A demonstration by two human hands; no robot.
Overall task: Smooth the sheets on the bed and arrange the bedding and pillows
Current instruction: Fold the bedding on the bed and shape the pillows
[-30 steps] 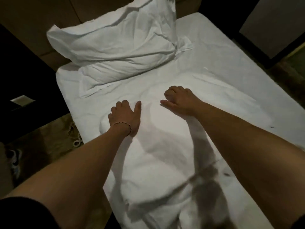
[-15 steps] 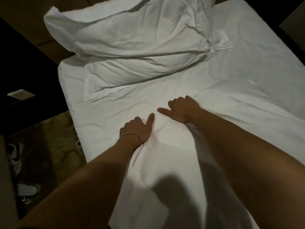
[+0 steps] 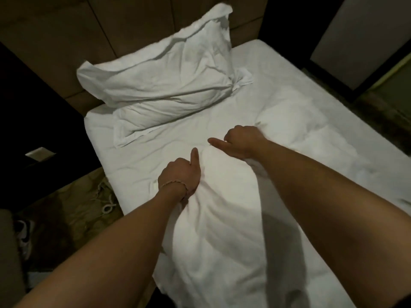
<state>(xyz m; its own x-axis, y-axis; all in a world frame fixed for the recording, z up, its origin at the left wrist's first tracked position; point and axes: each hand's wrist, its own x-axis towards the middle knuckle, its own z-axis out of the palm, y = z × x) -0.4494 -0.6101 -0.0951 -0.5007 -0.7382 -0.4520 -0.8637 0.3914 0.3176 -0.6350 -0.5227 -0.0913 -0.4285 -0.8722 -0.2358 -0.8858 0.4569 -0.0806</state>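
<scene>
A white duvet (image 3: 222, 230) lies bunched down the middle of the bed, over a white fitted sheet (image 3: 133, 170). My left hand (image 3: 180, 174), with a thin bracelet at the wrist, grips the duvet's upper edge, fingers curled under and thumb pointing up. My right hand (image 3: 241, 141) grips the same edge a little farther up and to the right, thumb pointing left. The cloth bulges between the two hands. Two white pillows lie stacked at the head: a crumpled upper pillow (image 3: 169, 67) leaning on the headboard and a flatter lower pillow (image 3: 151, 116).
A brown panelled headboard (image 3: 66, 36) stands behind the pillows. A dark nightstand (image 3: 33, 121) with a pale object on it is at the left. On the floor at the left lie a coiled white cord (image 3: 106, 207) and a shoe (image 3: 24, 236). A pale panel (image 3: 360, 36) stands at the far right.
Both hands have gone from lying flatter on the duvet to curling into its upper edge. The cloth now bunches up between them. The view has pulled back from the pillows.
</scene>
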